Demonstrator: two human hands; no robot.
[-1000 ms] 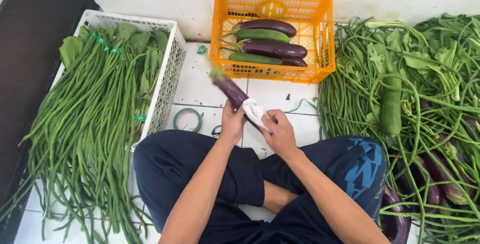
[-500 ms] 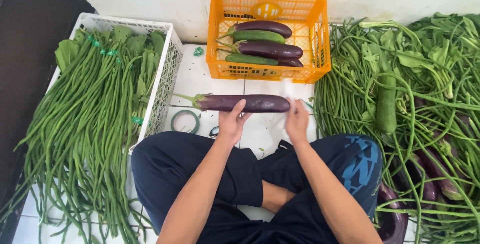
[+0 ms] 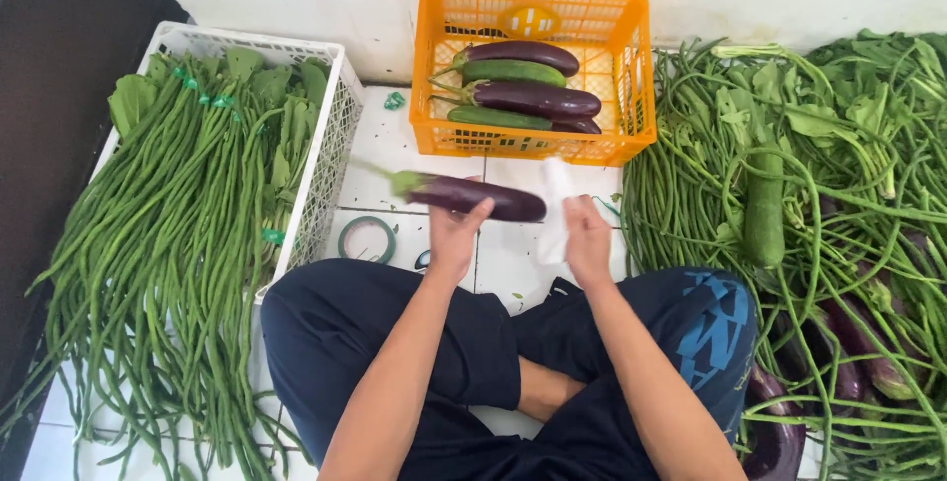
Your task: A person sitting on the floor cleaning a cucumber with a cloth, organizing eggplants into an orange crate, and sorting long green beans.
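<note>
My left hand (image 3: 456,236) grips a long purple eggplant (image 3: 472,197) held level over the white floor tiles, its green stem pointing left. My right hand (image 3: 586,236) holds a white cloth or paper (image 3: 555,209), just off the eggplant's right end. Straight ahead stands an orange crate (image 3: 635,74) with purple eggplants (image 3: 533,98) and green cucumbers (image 3: 511,73) laid inside. I sit cross-legged in dark trousers.
A white crate (image 3: 333,136) of long green beans (image 3: 187,205) lies at my left. A green tape roll (image 3: 367,239) rests on the tiles near my left knee. At right lies a heap of long beans, leafy greens, a cucumber (image 3: 764,213) and eggplants (image 3: 779,432).
The eggplant went from tilted to level and shifted left. My right hand came off it and now holds the white cloth apart from its right end.
</note>
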